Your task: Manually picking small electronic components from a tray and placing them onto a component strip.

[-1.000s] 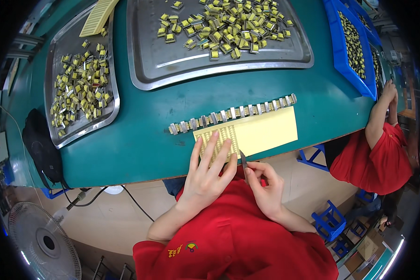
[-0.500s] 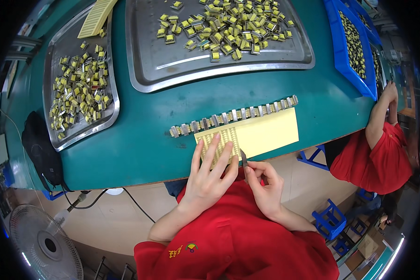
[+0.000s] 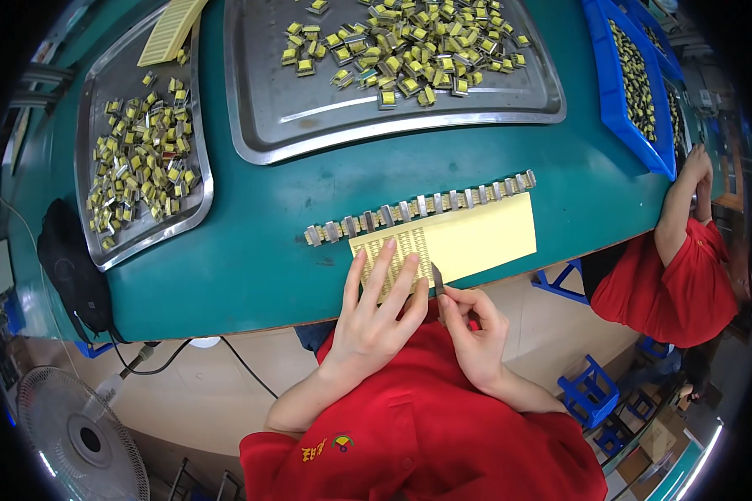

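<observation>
My left hand [image 3: 372, 317] lies flat with fingers spread on a yellow label sheet [image 3: 486, 238], over its printed left part; the right part is plain yellow. In a pinch of thumb and fingers, my right hand [image 3: 479, 334] holds a thin dark blade-like tool [image 3: 437, 280]. The tool's tip is at the edge of the printed labels, just right of my left fingers. Along the sheet's far edge runs a slanted row of small transformers [image 3: 422, 205] with metal cores and yellow windings, standing side by side.
A large metal tray [image 3: 292, 150] at the back and a smaller one [image 3: 205, 204] at left hold loose yellow transformers. A yellow slotted strip [image 3: 171, 33] lies across the left tray. Blue bins [image 3: 614, 125] stand far right, near a co-worker in red [image 3: 668, 284]. A black pouch [image 3: 75, 267] sits at left.
Hardly anything differs. The view has shifted very slightly; both hands and the blade-like tool stay at the same place on the label sheet.
</observation>
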`<action>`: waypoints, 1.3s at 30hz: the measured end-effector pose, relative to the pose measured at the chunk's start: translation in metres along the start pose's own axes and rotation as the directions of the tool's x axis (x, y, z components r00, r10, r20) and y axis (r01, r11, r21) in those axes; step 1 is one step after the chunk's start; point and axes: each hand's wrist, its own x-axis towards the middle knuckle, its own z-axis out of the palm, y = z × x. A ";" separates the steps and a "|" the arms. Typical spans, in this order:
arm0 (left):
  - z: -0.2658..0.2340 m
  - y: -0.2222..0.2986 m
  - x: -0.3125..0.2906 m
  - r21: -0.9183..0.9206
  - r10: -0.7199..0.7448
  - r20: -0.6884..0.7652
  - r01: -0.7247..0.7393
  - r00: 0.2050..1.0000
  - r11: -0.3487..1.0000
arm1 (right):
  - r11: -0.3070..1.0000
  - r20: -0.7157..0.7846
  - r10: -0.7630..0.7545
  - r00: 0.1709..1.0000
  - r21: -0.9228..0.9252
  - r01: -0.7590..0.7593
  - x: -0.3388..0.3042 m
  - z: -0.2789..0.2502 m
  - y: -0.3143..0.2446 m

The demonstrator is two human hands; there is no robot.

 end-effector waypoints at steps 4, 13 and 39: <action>0.001 0.000 0.000 -0.001 -0.002 -0.002 0.002 1.000 1.000 | 1.000 -0.016 -0.008 1.000 -0.013 0.008 0.001 0.001 -0.002; 0.000 0.000 -0.001 -0.003 -0.005 0.007 0.005 1.000 1.000 | 0.994 -0.051 -0.079 0.996 -0.075 0.075 0.004 0.002 -0.001; 0.010 0.006 0.005 0.059 -0.119 0.001 0.119 0.993 0.991 | 0.988 -0.052 -0.109 0.993 -0.113 0.103 0.008 0.004 -0.001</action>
